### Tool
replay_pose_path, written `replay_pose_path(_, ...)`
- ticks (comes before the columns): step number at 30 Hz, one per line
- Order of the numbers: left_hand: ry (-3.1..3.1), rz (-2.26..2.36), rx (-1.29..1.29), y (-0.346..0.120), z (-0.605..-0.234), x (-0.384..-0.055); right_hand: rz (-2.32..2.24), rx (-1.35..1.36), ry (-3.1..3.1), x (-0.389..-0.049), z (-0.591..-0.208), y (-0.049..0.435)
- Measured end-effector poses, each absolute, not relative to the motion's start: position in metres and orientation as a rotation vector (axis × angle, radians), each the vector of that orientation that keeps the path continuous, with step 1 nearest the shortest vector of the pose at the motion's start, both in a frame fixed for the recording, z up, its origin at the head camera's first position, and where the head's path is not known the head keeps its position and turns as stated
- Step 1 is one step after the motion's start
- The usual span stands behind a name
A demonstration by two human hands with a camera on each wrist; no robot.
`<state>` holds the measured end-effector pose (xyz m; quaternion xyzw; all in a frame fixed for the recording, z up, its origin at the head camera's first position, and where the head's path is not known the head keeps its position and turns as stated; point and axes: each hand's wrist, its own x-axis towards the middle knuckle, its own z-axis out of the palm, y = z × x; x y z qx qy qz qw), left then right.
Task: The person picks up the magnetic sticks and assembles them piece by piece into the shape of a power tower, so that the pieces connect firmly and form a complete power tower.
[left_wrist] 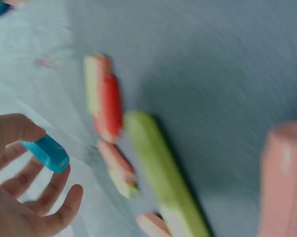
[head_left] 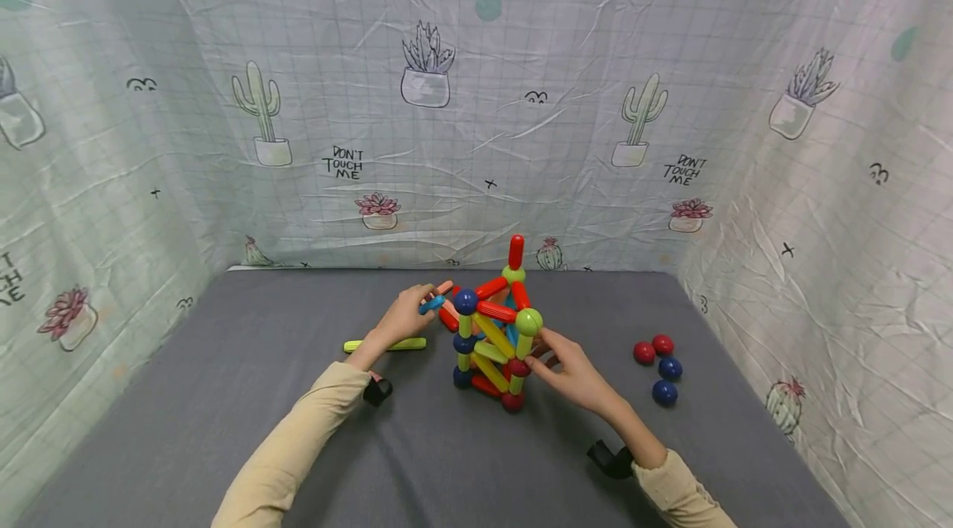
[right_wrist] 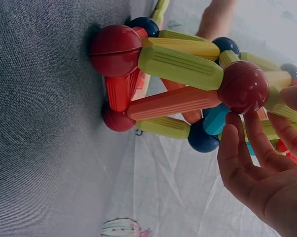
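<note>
A tower of magnetic sticks and balls stands on the grey table, with one red stick upright on its green top ball. My left hand is just left of the tower and pinches a short blue magnetic stick between thumb and fingers. On the tower's right side, my right hand holds the frame at mid-height. Its thumb and bent fingers lie around a green stick by a dark red ball. Part of the tower's far side is hidden.
Two red balls and two blue balls lie at the right of the table. A long yellow-green stick lies beneath my left wrist. More loose sticks lie behind my left hand. A patterned cloth hangs around the table.
</note>
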<state>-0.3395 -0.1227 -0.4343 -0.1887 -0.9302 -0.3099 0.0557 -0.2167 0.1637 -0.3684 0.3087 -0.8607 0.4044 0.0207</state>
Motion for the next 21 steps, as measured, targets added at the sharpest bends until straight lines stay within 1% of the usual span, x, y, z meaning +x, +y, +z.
replay_pose_path(4, -2.700, -1.274, -0.567, -0.116, -0.412, -0.325, 1.264, 0.956, -2.658, -0.216, -0.368, 0.163)
replay_pose_path(13, -2.430, -1.698, -0.624, -0.101, -0.346, -0.295, 1.265, 0.936, -2.659, -0.215, -0.367, 0.162)
replay_pose_path(17, -2.353, -1.815, -0.658, -0.095, -0.330, -0.285, 1.278, 0.936, -2.661, -0.215, -0.367, 0.161)
replay_pose_path(21, -2.292, -1.816, -0.723, -0.089, -0.324, -0.277, 1.284, 0.942, -2.656, -0.215, -0.366, 0.161)
